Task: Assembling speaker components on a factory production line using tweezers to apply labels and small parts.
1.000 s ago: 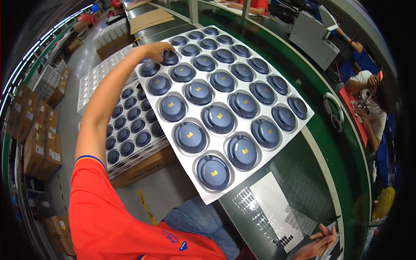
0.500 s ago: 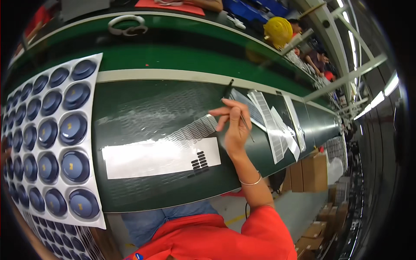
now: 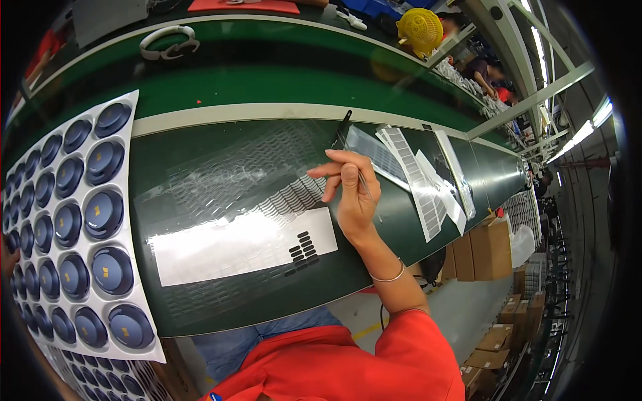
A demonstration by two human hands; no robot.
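My right hand (image 3: 358,200) is over the dark green work surface, index and middle fingers stretched out to the left. Thin metal tweezers (image 3: 378,208) are held in it, pointing down and right. Just left of the hand lies a white backing sheet (image 3: 221,250) with several black oval stickers (image 3: 304,248) at its right end. Clear film (image 3: 234,164) with rows of oval cut-outs lies beyond and under it. My left hand (image 3: 9,259) shows only dimly at the left rim, beside a white tray (image 3: 144,301) of round dark-blue cups (image 3: 103,212); its fingers are mostly hidden.
Loose label strips (image 3: 418,187) and a black pen-like tool (image 3: 344,123) lie right of my hand. On the green conveyor (image 3: 267,73) beyond sits a white headband (image 3: 170,43). A second tray (image 3: 100,374) is below left; cardboard boxes (image 3: 485,250) stand at right.
The view has shifted slightly, so the surroundings sit a little differently. My right hand still holds the tweezers, fingers posed much as before, near the sheet.
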